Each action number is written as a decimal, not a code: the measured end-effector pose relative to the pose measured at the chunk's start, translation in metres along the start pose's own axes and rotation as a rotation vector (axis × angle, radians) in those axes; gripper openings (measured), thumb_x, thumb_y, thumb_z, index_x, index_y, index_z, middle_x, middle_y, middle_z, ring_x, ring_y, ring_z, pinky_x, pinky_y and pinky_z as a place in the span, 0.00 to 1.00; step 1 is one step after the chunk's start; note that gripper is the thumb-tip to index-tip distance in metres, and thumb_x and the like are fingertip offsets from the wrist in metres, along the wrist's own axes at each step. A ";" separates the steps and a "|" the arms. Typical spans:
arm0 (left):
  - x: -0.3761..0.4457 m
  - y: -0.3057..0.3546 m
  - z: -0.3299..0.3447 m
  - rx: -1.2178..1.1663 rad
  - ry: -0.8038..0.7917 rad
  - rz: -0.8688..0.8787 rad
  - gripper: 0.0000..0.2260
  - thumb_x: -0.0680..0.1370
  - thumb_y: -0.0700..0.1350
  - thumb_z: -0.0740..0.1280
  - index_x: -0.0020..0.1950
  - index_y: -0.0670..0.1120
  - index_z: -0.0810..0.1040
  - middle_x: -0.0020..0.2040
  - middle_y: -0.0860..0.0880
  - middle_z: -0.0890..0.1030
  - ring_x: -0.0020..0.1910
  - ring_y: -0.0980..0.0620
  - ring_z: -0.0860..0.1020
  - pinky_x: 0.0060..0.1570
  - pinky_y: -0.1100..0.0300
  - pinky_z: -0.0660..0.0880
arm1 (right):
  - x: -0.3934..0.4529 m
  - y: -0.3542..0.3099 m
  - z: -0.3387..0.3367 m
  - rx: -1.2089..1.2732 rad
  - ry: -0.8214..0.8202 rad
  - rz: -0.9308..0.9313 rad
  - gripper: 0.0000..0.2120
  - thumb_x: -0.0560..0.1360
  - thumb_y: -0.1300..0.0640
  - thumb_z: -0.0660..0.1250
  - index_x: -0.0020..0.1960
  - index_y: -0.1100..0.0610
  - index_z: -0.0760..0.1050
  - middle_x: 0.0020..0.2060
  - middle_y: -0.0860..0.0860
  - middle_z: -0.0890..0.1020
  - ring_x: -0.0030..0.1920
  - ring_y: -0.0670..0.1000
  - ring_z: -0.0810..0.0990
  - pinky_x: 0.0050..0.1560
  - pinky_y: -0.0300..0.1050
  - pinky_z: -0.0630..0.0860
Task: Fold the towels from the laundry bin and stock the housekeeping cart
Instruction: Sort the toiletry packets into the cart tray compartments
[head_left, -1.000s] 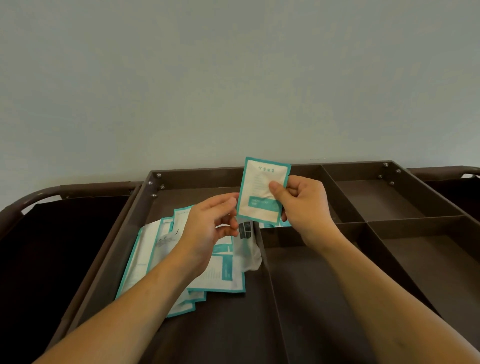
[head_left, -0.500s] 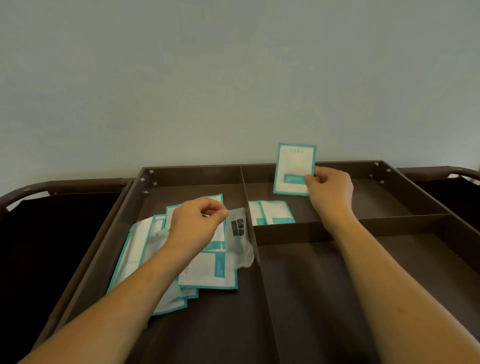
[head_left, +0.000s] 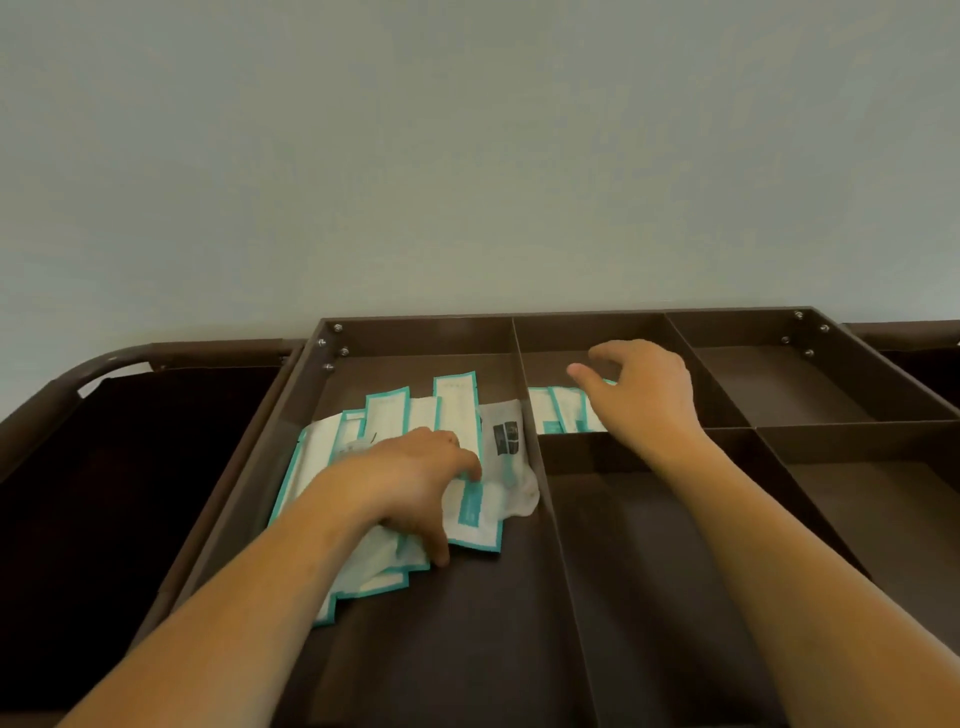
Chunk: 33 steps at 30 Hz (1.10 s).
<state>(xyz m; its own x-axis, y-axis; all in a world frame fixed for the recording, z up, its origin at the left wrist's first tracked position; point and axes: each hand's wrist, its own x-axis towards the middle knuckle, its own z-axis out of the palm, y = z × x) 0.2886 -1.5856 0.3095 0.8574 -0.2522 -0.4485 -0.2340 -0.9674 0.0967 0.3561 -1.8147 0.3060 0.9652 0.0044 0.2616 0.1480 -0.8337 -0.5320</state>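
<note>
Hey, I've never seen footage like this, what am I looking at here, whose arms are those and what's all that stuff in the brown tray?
There is no machine: a person wears a camera on the head, looking down at their own two bare arms. The brown tray is a cart top split into compartments. The left hand rests on a fanned pile of teal-edged packets in the big left compartment. The right hand hovers open, holding nothing, over a few sorted packets in the far middle compartment.

Matt dark-brown tray (head_left: 613, 452), glossy teal-edged paper-like packets (head_left: 457, 410), one translucent plastic sachet (head_left: 506, 441).
</note>
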 end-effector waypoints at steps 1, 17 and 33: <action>0.001 -0.001 -0.001 -0.016 0.025 -0.015 0.34 0.69 0.54 0.80 0.72 0.59 0.70 0.66 0.56 0.72 0.65 0.52 0.70 0.64 0.53 0.73 | -0.003 -0.005 0.002 0.025 -0.016 -0.021 0.21 0.79 0.43 0.68 0.68 0.51 0.77 0.65 0.49 0.80 0.67 0.52 0.75 0.65 0.52 0.75; -0.003 0.009 -0.013 -1.638 0.616 0.049 0.10 0.80 0.44 0.70 0.61 0.48 0.81 0.54 0.49 0.86 0.51 0.49 0.86 0.43 0.56 0.81 | -0.030 -0.054 0.002 0.904 -0.321 0.254 0.22 0.81 0.40 0.58 0.48 0.56 0.81 0.35 0.53 0.86 0.33 0.51 0.81 0.31 0.40 0.78; 0.000 0.010 -0.002 -1.300 0.960 0.259 0.09 0.66 0.46 0.76 0.43 0.59 0.88 0.65 0.67 0.76 0.67 0.55 0.76 0.47 0.60 0.83 | -0.034 -0.055 -0.010 1.140 -0.446 0.284 0.16 0.75 0.60 0.73 0.61 0.53 0.79 0.52 0.50 0.87 0.49 0.53 0.88 0.45 0.47 0.85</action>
<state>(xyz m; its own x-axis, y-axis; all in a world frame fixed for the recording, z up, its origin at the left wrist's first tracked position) 0.2869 -1.5948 0.3120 0.9289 0.1588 0.3347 -0.3142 -0.1412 0.9388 0.3132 -1.7742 0.3342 0.9494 0.2748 -0.1518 -0.1890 0.1142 -0.9753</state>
